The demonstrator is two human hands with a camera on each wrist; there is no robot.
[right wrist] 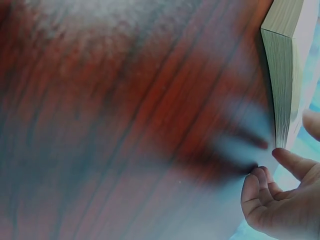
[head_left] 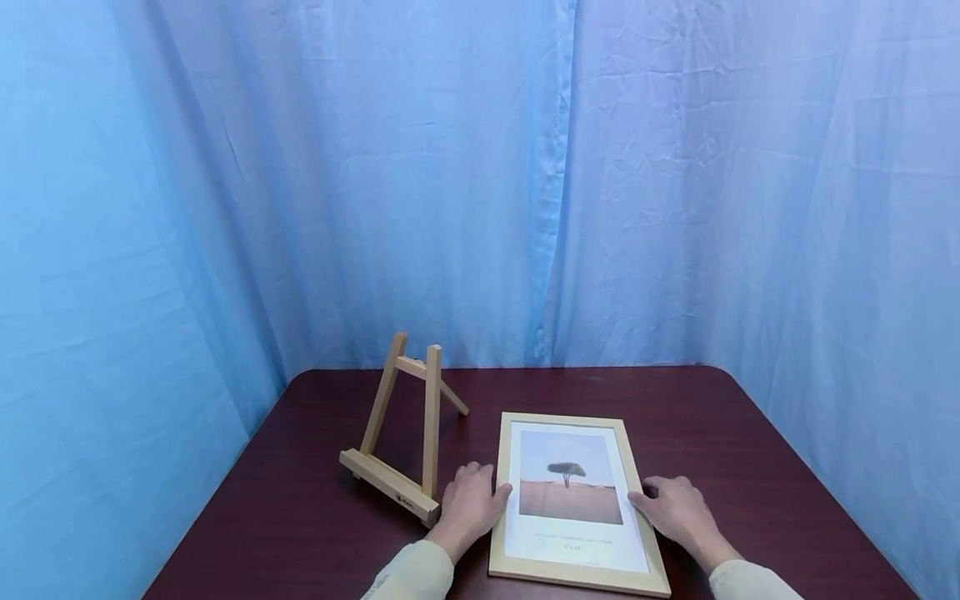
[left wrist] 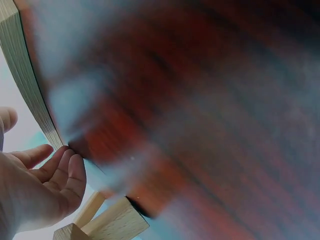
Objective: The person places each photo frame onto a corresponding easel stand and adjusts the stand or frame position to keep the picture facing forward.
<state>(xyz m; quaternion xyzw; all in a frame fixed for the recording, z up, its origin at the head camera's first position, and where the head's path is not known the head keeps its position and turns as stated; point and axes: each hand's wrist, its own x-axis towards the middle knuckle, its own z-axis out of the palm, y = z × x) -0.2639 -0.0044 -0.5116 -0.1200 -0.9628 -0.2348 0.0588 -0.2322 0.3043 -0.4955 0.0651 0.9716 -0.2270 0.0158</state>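
Observation:
A picture frame in pale wood lies face up on the dark red table, its print showing a lone tree above small text. At its left side my left hand grips the edge, thumb over the top. My right hand holds the opposite edge in the same way. In the left wrist view, the fingers bend close to the frame's side. The right wrist view has the index fingertip at the frame's side, with the other fingers curled near the tabletop.
Just left of my left hand stands a small wooden easel, its front ledge angled toward me and close to that wrist. The table has rounded far corners. Blue curtains hang behind it and along both sides.

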